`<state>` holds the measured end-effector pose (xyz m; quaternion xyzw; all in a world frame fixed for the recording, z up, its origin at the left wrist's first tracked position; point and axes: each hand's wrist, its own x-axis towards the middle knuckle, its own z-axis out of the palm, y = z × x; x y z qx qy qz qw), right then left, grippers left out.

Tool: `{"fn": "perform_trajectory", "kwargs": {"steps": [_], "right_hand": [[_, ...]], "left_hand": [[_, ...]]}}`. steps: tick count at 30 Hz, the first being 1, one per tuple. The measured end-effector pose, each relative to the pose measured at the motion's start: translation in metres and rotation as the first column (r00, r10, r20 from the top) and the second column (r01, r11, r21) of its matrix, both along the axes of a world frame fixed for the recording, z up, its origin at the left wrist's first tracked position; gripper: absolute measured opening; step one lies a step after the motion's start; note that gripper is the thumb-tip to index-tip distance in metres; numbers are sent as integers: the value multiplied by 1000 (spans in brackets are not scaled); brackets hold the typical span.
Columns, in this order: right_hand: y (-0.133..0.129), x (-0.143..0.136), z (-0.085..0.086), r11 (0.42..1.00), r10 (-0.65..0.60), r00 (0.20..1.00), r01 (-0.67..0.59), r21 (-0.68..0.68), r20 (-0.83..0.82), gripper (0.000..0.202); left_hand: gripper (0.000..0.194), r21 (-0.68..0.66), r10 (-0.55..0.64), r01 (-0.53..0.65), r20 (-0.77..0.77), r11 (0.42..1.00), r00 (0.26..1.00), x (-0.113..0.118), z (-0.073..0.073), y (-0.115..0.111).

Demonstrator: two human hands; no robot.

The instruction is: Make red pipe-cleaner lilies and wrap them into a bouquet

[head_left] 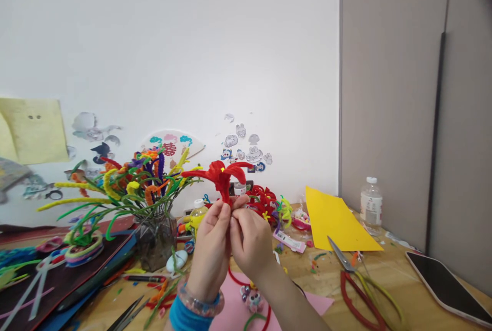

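Observation:
A red pipe-cleaner flower (pixel 221 174) with curling petals and a small yellow centre stands upright above my hands. My left hand (pixel 213 239) pinches its base between thumb and fingers. Close against it, my right hand (pixel 249 241) has its fingertips pressed together at the same base, just below the bloom. What lies between the right fingertips is mostly hidden. A red pipe cleaner (pixel 234 275) hangs below the hands over a pink paper sheet (pixel 228 303).
At left stands a glass vase (pixel 156 241) full of pipe-cleaner flowers. Scissors (pixel 355 280), a phone (pixel 448 287), yellow paper (pixel 342 221) and a bottle (pixel 371 205) lie or stand at right. More scissors (pixel 128 315) lie front left. Red pipe-cleaner flowers (pixel 263 203) sit behind my hands.

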<state>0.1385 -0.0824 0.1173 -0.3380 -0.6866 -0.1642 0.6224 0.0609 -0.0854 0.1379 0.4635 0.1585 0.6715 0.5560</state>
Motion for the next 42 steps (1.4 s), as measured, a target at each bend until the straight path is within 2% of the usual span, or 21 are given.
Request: {"fn": "perform_trajectory", "kwargs": {"steps": [9, 13, 21, 36, 42], "right_hand": [[-1, 2, 1, 999, -10, 999, 11, 43, -35, 21], [0, 2, 1, 999, -2, 1000, 3, 54, -20, 19], [-1, 1, 1, 999, 4, 1000, -5, 53, 16, 20], [-8, -5, 4, 994, -89, 996, 90, 58, -14, 30], [-15, -8, 5, 1000, -12, 997, 11, -8, -75, 27]], "left_hand": [[22, 18, -63, 63, 12, 998, 998, 2, 1, -6], [25, 9, -44, 44, 10, 999, 999, 1, 2, -6], [16, -15, -70, 71, 67, 997, 995, -1, 0, -5], [17, -22, 27, -24, 160, 999, 987, 7, -5, -9], [17, -22, 12, -8, 168, 1000, 986, 8, -5, -14]]}}
